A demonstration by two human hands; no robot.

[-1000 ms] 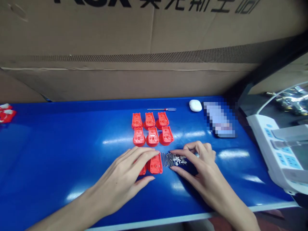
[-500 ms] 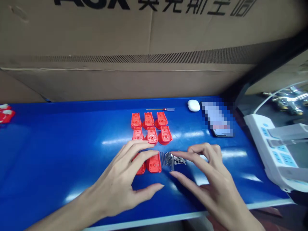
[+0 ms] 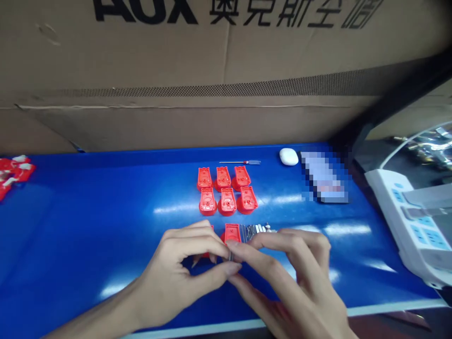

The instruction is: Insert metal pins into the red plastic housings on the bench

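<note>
My left hand (image 3: 187,273) and my right hand (image 3: 293,268) meet in front of the red plastic housings. Between the fingertips of both is a small grey metal pin (image 3: 231,256), mostly covered by the fingers. Just behind them a red housing (image 3: 232,231) lies with its hollow side up, and another beside it is largely hidden by my left hand. To the right of that housing several thin metal pins (image 3: 249,231) and small white pieces (image 3: 260,228) lie in a row, partly behind my right fingers.
Several more red housings (image 3: 228,201) stand in two rows farther back. Behind them lies a screwdriver (image 3: 243,162). A white case (image 3: 288,157) and a phone (image 3: 326,179) are at the back right, a power strip (image 3: 406,226) at the right edge, red parts (image 3: 16,172) far left.
My right hand has carried the metal pin left and toward me. My left hand has closed its thumb and finger, and the fingertips of both now meet at the pin.
</note>
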